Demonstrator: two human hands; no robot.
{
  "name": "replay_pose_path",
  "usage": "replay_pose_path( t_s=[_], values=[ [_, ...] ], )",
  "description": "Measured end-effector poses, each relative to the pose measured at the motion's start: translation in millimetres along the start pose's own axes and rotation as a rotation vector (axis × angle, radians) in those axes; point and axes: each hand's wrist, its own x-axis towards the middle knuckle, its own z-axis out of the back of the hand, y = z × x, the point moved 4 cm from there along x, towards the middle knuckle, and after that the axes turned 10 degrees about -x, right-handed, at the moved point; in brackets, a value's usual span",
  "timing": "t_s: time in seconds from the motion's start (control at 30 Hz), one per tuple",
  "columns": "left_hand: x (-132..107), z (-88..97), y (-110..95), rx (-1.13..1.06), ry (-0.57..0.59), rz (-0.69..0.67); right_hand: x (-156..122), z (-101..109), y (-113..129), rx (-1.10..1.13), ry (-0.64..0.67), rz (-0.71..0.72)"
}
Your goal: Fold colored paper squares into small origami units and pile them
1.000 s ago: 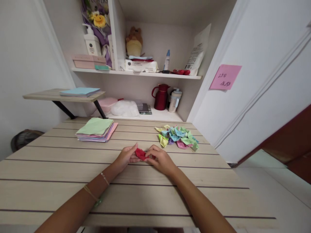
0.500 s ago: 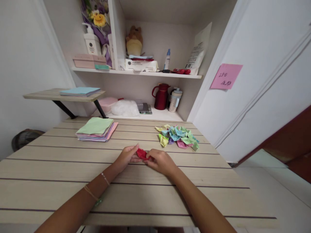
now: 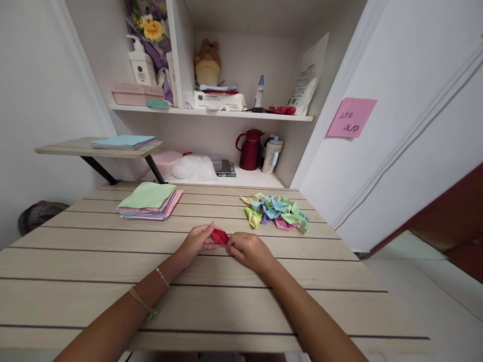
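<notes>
A small folded piece of red paper [image 3: 219,236] is held between my two hands, just above the middle of the table. My left hand [image 3: 196,240] pinches its left end, thumb on top and fingers beneath. Its right end is gripped by the curled fingers of my right hand [image 3: 249,249], which hide that end. Beyond my right hand lies a pile of folded paper boats [image 3: 277,208] in blue, green, yellow, pink and purple. To the far left rests a stack of coloured paper squares [image 3: 149,198], pale green on top.
A raised wooden shelf [image 3: 75,147] on black legs stands at the back left, bearing blue paper [image 3: 124,142]. Behind the table [image 3: 204,301], the white cabinet holds a red jug [image 3: 251,151], a tumbler [image 3: 272,156] and a plastic bag [image 3: 194,168]. A pink note [image 3: 351,118] is on the right wall.
My hands stay in nearly the same place. The red paper looks turned slightly, showing a flatter face, and my right fingers have shifted a little at its right end.
</notes>
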Motion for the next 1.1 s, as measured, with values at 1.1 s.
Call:
replay_pose_path(
  t_s=[1.1],
  values=[
    [-17.3,76.4,-91.5,0.719,-0.598,-0.609,-42.9,61.0,-137.7,-0.416,-0.522,-0.59]
  ],
)
